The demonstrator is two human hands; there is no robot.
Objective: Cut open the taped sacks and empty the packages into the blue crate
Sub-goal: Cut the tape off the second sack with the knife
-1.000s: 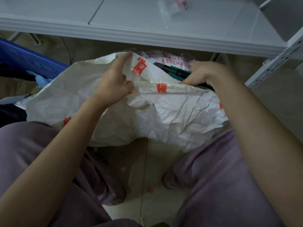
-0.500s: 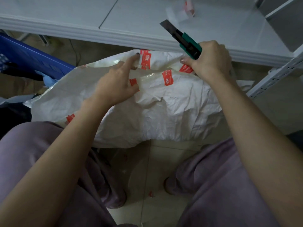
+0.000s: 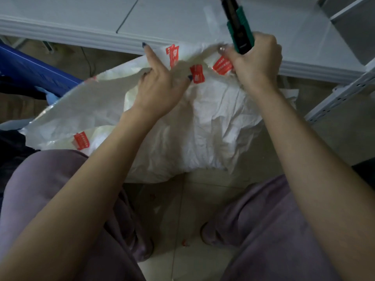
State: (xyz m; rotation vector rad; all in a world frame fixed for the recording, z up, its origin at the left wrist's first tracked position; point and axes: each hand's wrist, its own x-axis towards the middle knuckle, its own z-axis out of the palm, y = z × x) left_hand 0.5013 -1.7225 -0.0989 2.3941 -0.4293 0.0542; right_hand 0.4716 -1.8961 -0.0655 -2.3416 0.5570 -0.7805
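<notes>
A crumpled white sack (image 3: pixel 213 126) with red printed tape (image 3: pixel 197 74) lies between my knees, its top edge raised toward the shelf. My left hand (image 3: pixel 158 88) grips the sack's upper edge, index finger stretched out along it. My right hand (image 3: pixel 255 63) holds a green and black utility knife (image 3: pixel 238 29) pointing up and away, and its fingers also pinch the sack's top corner. The blue crate (image 3: pixel 30 72) sits at the left, partly hidden behind the sack.
A white metal shelf board (image 3: pixel 162 19) runs across the top, with a perforated upright (image 3: pixel 341 94) at the right. Tiled floor (image 3: pixel 182 220) shows between my purple-trousered legs. Dark items lie at the far left.
My right hand has come up from behind the sack with the knife and now pulls the sack's top corner upward. The left hand has shifted up along the edge.
</notes>
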